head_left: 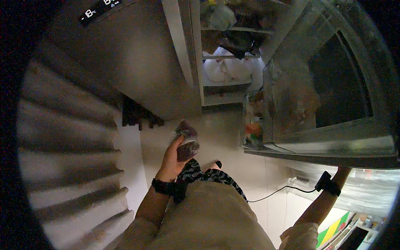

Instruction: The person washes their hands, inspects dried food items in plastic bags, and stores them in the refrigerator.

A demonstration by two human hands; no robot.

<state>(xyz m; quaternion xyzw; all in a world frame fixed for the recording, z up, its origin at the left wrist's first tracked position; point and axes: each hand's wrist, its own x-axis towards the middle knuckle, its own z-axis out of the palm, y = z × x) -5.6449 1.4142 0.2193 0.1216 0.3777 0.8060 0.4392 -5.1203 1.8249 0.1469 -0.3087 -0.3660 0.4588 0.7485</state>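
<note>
My left hand [173, 154] is closed around a clear plastic bag [188, 143] with dark reddish-brown contents, held in front of my body. The contents are too dark to name. On the right, my right hand [343, 171] is at the outer side of the opened refrigerator door [321, 157]. The door hides its fingers, so their grip cannot be seen. Ahead, the compartment is open, with shelves [233, 58] bearing several plastic bags. White bags [227, 70] lie on a lower shelf.
A closed refrigerator door [137, 54] with a lit display stands at the left front. Pleated curtain [75, 154] hangs along the left. Door bins [253, 121] hold packages. A black cable [271, 193] runs from my right wrist to my body. Pale floor [225, 137] lies below.
</note>
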